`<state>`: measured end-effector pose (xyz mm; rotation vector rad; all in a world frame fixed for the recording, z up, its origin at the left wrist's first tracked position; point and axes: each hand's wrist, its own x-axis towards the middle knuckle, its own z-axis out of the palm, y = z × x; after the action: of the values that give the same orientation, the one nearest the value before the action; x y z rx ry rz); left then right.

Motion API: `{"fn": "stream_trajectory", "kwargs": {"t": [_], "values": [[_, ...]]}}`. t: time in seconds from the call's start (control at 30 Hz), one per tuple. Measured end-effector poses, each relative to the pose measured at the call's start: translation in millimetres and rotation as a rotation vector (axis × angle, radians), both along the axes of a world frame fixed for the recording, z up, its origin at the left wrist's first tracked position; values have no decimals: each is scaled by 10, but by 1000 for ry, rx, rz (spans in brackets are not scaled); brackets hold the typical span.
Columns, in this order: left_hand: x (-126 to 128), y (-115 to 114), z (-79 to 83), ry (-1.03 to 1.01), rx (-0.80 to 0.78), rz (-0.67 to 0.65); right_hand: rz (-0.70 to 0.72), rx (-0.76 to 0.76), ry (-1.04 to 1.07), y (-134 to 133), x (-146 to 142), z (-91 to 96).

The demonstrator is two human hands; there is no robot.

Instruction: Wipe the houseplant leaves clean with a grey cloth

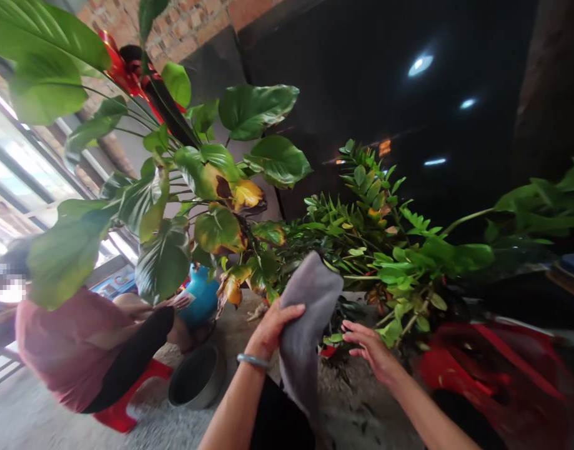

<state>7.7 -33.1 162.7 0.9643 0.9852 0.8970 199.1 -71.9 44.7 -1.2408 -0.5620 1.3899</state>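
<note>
My left hand (270, 328) grips a grey cloth (305, 325) that hangs down in front of me. A bracelet sits on that wrist. My right hand (368, 347) reaches with fingers spread toward the low stems of a small-leaved green plant (375, 231), touching or nearly touching a leaf. A large-leaved plant (193, 187) with yellowed, browning leaves stands to the left of the cloth.
Another person in a pink top (75, 344) sits on a red stool (127, 406) at the left. A metal bowl (195, 378) lies on the grey floor near a blue pot (200, 300). Red wrapping (483, 369) lies at the right. A dark glossy wall (408, 94) stands behind.
</note>
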Motion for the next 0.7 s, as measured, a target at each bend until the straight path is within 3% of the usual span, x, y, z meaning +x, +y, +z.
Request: {"fn": "stream_trajectory", "kwargs": {"t": [0.1,0.17,0.27,0.37,0.43,0.53,0.63,0.7], "values": [[54,207,240,-98,119,125,-4,27,42,46,-49,68],[138,264,139,-92,83,164,-13,26,70,74,-63,104],[247,88,-360,28,-58,141,-42,-6,39,32,-3,74],[258,-302,-893,88,-211,-35,-63,-64,-26,-140,129,-46],[227,-523,-1049,48,-269,-109,-67,-114,-24,-297,205,-124],[199,-634,-965,-15,-277,-76,-45,-146,50,-513,220,-156],[248,-561,-813,-91,-276,70,-2,-103,121,-637,82,-67],[323,-517,-819,-156,-268,167,41,-51,105,-668,-69,16]]}}
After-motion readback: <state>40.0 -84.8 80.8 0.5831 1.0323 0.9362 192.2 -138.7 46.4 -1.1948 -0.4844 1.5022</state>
